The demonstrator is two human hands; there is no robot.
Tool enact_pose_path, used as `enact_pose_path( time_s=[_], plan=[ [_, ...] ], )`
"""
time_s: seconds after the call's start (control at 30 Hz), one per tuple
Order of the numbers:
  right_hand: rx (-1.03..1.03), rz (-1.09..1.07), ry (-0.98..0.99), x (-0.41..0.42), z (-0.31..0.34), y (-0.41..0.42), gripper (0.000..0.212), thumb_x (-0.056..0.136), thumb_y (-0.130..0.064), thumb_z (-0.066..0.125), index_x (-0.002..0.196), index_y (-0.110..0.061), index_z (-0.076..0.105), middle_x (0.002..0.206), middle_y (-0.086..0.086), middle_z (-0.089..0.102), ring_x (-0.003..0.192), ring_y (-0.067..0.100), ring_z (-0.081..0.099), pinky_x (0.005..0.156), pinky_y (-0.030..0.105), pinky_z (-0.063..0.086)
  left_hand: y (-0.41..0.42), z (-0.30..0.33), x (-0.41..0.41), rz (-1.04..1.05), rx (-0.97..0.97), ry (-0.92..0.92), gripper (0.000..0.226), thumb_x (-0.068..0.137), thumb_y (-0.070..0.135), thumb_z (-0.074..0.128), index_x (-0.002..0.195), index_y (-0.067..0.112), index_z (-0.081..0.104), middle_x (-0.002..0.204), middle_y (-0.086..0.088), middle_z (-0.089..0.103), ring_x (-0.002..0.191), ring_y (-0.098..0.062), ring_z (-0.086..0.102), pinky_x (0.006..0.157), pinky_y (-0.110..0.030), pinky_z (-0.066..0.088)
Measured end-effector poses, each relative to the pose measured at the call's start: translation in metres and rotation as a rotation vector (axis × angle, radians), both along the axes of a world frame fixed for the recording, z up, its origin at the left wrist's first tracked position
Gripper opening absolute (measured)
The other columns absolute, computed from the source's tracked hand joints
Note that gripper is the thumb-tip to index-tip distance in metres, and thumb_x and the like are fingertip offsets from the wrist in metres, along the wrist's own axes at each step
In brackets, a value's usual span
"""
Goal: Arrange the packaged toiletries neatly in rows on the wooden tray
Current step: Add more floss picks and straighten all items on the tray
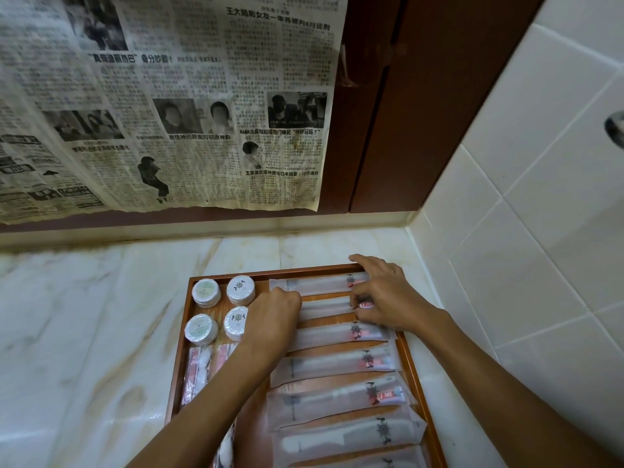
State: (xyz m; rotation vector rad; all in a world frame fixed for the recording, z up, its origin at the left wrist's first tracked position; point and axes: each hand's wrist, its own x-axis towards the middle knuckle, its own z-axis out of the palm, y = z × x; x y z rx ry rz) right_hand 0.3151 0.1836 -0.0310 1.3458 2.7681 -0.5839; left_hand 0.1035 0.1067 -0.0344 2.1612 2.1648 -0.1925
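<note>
A wooden tray [179, 349] lies on a marble counter. Its right part holds a column of several frosted toothbrush packets [337, 361], each lying crosswise. My left hand [270, 319] has its fingers curled over the left end of the second packet from the back [324, 307]. My right hand [385, 298] pinches that packet's right end, with one finger stretched onto the tray's far rim. Round wrapped soaps [206, 292] stand in stacks at the tray's back left. In front of them lie small pink-and-white packets [197, 369].
The marble counter [84, 332] stretches to the left of the tray. A white tiled wall [523, 248] runs close along the tray's right side. A newspaper sheet [162, 103] hangs on the brown wall behind.
</note>
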Motion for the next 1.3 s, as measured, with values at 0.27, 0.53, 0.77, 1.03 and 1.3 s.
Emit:
enact_pose_path(
  time_s=[0.27,0.53,0.77,1.03,1.3],
  plan=[
    [0.014,0.043,0.000,-0.005,-0.001,0.002,0.010,0.085,-0.034,0.068,0.090,-0.030,0.075,0.159,-0.006,0.021,0.144,0.017,0.013,0.115,0.046,0.012,0.000,-0.002,0.000,-0.008,0.010,-0.008,0.017,0.093,0.007,0.054,0.104,0.013,0.065,0.102,-0.010,0.068,0.088,-0.023,0.067,0.065,-0.027,0.046],
    [0.050,0.101,-0.006,-0.006,-0.007,0.005,0.012,0.087,-0.033,0.065,0.091,-0.029,0.076,0.155,-0.010,0.026,0.141,0.016,0.013,0.113,0.040,0.011,-0.001,-0.004,-0.002,-0.006,0.020,-0.025,0.018,0.093,0.006,0.053,0.105,0.013,0.065,0.103,-0.010,0.068,0.089,-0.023,0.067,0.067,-0.027,0.048],
    [0.051,0.068,-0.001,0.002,-0.006,0.006,0.015,0.084,-0.039,0.068,0.095,-0.033,0.076,0.156,-0.009,0.024,0.142,0.016,0.010,0.114,0.046,0.010,-0.002,-0.004,-0.003,-0.007,0.021,-0.021,0.017,0.093,0.007,0.051,0.100,0.014,0.065,0.100,-0.010,0.068,0.086,-0.023,0.066,0.064,-0.027,0.045],
    [0.038,-0.363,0.159,0.031,-0.010,0.002,0.016,0.091,-0.029,0.065,0.105,-0.029,0.073,0.147,-0.003,0.043,0.135,0.017,0.034,0.109,0.044,0.028,-0.014,-0.007,-0.001,-0.046,0.031,-0.055,0.018,0.092,0.008,0.047,0.097,0.016,0.063,0.101,-0.008,0.068,0.087,-0.023,0.065,0.065,-0.028,0.043],
    [-0.070,-0.397,0.124,0.028,-0.012,-0.005,0.021,0.087,-0.032,0.070,0.107,-0.028,0.074,0.151,0.001,0.039,0.137,0.021,0.034,0.108,0.043,0.034,-0.006,0.003,-0.021,0.101,0.138,-0.162,0.018,0.089,0.013,0.052,0.087,0.016,0.070,0.088,-0.003,0.068,0.081,-0.021,0.062,0.060,-0.031,0.050]
  ],
)
